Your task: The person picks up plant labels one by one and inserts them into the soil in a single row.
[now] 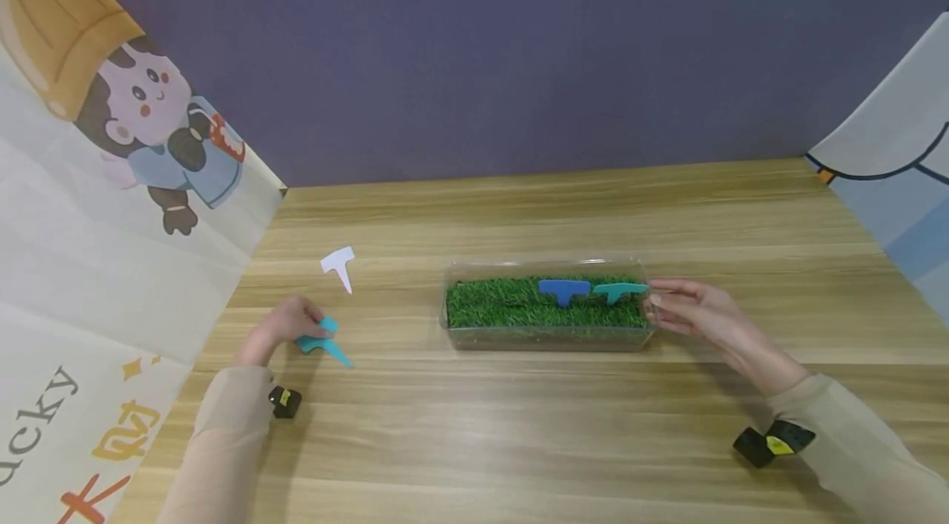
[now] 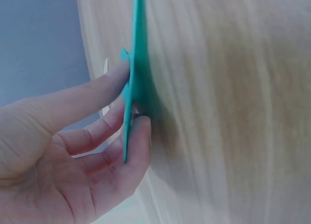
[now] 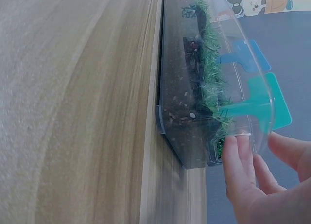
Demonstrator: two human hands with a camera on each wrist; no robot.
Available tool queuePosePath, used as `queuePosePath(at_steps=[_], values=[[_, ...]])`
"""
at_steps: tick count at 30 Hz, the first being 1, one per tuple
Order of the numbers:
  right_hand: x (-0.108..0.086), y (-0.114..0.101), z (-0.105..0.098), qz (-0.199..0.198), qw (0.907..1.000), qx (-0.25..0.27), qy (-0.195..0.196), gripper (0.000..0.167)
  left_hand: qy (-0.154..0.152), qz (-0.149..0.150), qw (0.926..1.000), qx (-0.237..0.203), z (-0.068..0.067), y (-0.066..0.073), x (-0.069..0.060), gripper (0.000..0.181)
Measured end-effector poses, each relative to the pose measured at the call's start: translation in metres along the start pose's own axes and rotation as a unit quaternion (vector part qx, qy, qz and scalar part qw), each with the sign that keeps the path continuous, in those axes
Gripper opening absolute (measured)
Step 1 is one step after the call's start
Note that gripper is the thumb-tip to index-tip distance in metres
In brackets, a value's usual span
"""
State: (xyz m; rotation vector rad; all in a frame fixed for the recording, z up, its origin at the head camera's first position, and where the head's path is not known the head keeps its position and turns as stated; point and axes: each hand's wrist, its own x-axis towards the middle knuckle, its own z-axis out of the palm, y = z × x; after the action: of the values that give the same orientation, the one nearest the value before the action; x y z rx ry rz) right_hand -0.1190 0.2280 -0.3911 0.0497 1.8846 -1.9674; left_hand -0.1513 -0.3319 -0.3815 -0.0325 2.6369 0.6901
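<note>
A wood-grained counter (image 1: 482,425) is shown, read from left to right, with clock positions taken about the clear box (image 1: 549,339) in the head view. At 9 o'clock, well apart from the box, the left grip (image 1: 292,320) pinches a turquoise tag (image 1: 320,343), T-shaped, between thumb and fingers; its stem points to 4 o'clock, and whether it is wholly off the surface cannot be told. Near it, towards 12 o'clock, a white tag (image 1: 338,259) lies flat and untouched. Centrally, the box contains green grass (image 1: 493,314), in whose right half stand a blue tag (image 1: 563,291) and, at that tag's 3 o'clock, a green tag (image 1: 611,292). At the box's 3 o'clock end, the right grip (image 1: 700,312) is spread, its fairly straight fingers against the end wall; contact between thumb and green tag is uncertain. The step in hand is judged to be taking up the turquoise tag while the box is steadied; the next move would call for lifting it clear and carrying it towards 3 o'clock, stem turned down to the grass
</note>
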Motion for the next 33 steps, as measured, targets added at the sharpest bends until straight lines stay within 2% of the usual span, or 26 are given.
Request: queuePosePath(at_steps=[9, 14, 21, 26, 33], values=[[-0.001, 0.0, -0.001, 0.0, 1.0, -0.008, 0.002, 0.064, -0.024, 0.019, 0.9994, -0.017, -0.009, 0.002, -0.003, 0.03], [-0.001, 0.0, -0.001, 0.0, 0.9999, -0.012, 0.0, 0.065, -0.019, 0.03, 0.9987, -0.035, -0.011, 0.004, -0.006, 0.028], [0.0, 0.0, -0.001, -0.002, 1.0, -0.006, -0.004, 0.063, 0.007, 0.051, 0.9965, -0.066, -0.015, 0.013, -0.007, 0.03], [0.0, 0.0, -0.001, -0.004, 0.9999, -0.011, -0.006, 0.065, 0.028, 0.08, 0.9928, -0.085, -0.017, 0.023, -0.008, 0.029], [0.0, 0.0, -0.001, -0.004, 0.9999, -0.016, -0.002, 0.066, 0.07, 0.117, 0.9883, -0.068, -0.018, 0.04, -0.009, 0.024]])
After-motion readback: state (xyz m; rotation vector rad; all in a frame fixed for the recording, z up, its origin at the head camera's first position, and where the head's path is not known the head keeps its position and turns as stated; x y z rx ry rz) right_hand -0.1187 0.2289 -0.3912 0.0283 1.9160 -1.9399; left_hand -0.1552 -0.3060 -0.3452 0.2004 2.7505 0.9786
